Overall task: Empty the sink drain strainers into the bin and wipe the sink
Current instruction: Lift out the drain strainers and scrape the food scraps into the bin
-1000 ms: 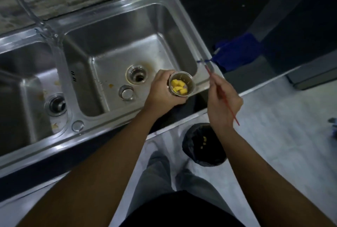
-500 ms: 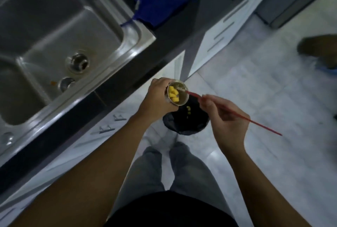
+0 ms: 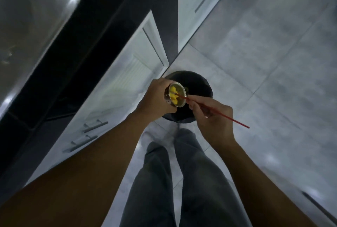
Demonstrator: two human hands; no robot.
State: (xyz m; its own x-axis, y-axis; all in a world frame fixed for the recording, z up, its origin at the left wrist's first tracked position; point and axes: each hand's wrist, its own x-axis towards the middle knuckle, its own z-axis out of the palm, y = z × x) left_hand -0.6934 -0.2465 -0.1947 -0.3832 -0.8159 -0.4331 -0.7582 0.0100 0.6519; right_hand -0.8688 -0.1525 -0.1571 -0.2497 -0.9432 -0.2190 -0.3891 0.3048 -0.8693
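My left hand (image 3: 156, 97) grips a metal drain strainer (image 3: 179, 102), tilted on its side over the black bin (image 3: 202, 88) on the floor. Yellow food scraps (image 3: 173, 95) sit inside the strainer. My right hand (image 3: 213, 117) pinches a thin red stick (image 3: 228, 117), and its tip reaches into the strainer among the scraps. The steel sink (image 3: 36, 17) shows blurred at the upper left, well away from both hands.
A dark countertop edge (image 3: 91, 31) runs diagonally past the sink. White cabinet doors (image 3: 116, 88) with bar handles stand just left of the bin. My legs (image 3: 178, 181) are below the bin. Grey tiled floor (image 3: 273, 62) spreads to the right.
My view has swung away from the sink and down toward the floor. The strainer has moved from the sink's edge to over the bin, and the stick's tip has entered it.
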